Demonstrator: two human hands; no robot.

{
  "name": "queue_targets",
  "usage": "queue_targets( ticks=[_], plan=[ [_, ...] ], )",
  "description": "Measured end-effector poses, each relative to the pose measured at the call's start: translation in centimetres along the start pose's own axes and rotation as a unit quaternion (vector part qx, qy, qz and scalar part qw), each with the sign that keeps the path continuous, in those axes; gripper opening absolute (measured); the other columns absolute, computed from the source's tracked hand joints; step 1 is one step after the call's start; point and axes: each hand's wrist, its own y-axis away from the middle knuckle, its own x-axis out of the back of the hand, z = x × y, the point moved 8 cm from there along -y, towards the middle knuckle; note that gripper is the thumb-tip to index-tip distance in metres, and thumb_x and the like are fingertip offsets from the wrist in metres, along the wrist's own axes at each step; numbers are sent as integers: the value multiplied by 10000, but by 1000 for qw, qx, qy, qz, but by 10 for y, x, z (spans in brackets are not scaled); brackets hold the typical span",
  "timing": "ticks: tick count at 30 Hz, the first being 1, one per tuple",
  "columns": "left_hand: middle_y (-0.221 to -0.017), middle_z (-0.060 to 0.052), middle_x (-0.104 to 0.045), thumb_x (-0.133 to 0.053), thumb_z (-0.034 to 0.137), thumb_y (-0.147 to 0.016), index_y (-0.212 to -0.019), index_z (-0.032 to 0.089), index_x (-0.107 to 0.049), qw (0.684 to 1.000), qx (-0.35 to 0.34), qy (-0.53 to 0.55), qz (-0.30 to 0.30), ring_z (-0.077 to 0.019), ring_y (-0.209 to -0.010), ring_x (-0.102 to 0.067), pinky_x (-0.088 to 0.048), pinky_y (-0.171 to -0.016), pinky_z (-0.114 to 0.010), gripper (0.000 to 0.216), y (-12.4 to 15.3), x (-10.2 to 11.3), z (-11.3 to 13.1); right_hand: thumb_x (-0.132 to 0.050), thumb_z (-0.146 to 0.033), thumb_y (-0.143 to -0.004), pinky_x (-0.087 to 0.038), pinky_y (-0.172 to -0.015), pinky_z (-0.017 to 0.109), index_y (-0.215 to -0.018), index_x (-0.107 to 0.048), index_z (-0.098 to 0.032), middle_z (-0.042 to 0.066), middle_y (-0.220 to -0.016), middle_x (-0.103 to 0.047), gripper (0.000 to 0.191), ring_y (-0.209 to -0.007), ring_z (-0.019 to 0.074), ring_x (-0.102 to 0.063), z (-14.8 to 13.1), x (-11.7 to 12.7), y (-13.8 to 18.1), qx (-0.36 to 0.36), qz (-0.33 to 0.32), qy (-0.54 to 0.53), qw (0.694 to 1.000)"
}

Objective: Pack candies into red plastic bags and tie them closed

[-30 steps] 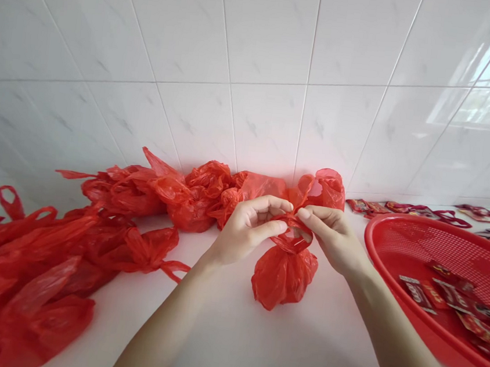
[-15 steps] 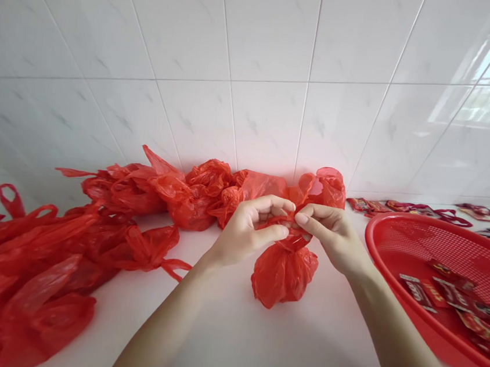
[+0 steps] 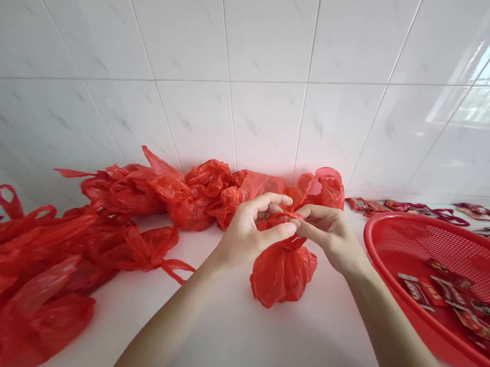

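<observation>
A small red plastic bag [image 3: 283, 274] rests on the white table in front of me, its body bulging and its neck gathered. Above the neck, my left hand [image 3: 254, 225] is closed on the bag's twisted handles, thumb pointing right. Close beside it, my right hand [image 3: 331, 234] pinches a thin strand of the same handles between thumb and fingertips. The two hands nearly touch at the strand. What the bag contains is hidden by the plastic, and the fingers cover part of the twisted section.
Several red plastic bags [image 3: 194, 201] line the tiled wall, and a larger heap of them [image 3: 28, 283] spreads at the left. At the right stands a red perforated basket [image 3: 377, 261] with packaged snacks [image 3: 456, 293] inside. More packets [image 3: 365, 205] lie behind it along the wall.
My left thumb has shifted right towards the right fingertips. A thin loop of the bag's handles now shows stretched between the hands. The bag has hardly moved.
</observation>
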Motion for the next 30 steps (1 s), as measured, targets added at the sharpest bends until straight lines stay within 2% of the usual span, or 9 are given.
queue_targets(
  ticks=[9,13,16,23,30],
  plan=[
    [-932,-21,-680,-617,94,-741,-1100,196,-669,999,-24,-25,-5,-177,-909,-679,-559,-823,-310,377,-2,1,-3,-734,-420,-858,-483,-636,281,-729,-650,-177,-5,-673,-610,287,-643,134,-600,4,0,-1,-2,7,-8,1000],
    [-895,-11,-672,-669,155,-777,-1125,203,-659,999,-25,-13,-26,-178,-902,-679,-554,-851,-327,351,-2,-2,-2,-738,-433,-850,-488,-644,288,-731,-645,-180,-3,-676,-613,295,-638,134,-596,1,0,-1,-1,10,-10,1000],
    [-837,-6,-662,-693,212,-797,-1107,194,-658,1000,-8,-2,-10,-181,-869,-685,-558,-836,-333,312,-3,-2,-5,-742,-448,-843,-495,-650,299,-735,-640,-183,-1,-677,-615,304,-638,139,-593,1,-1,-2,-4,8,-10,1000],
    [-848,-7,-680,-640,119,-747,-1088,188,-655,1000,-18,-8,-7,-165,-824,-683,-560,-788,-306,348,-4,-2,-7,-732,-439,-857,-468,-639,284,-729,-635,-181,-7,-680,-595,304,-632,123,-558,4,-1,-2,-11,3,-14,1000],
    [-811,1,-642,-645,149,-774,-1058,180,-646,999,-16,1,-27,-163,-830,-665,-543,-815,-314,286,-2,-5,-3,-737,-449,-849,-455,-635,273,-726,-636,-178,-9,-676,-586,314,-635,117,-536,3,3,-2,-8,19,-18,1000]
  ],
)
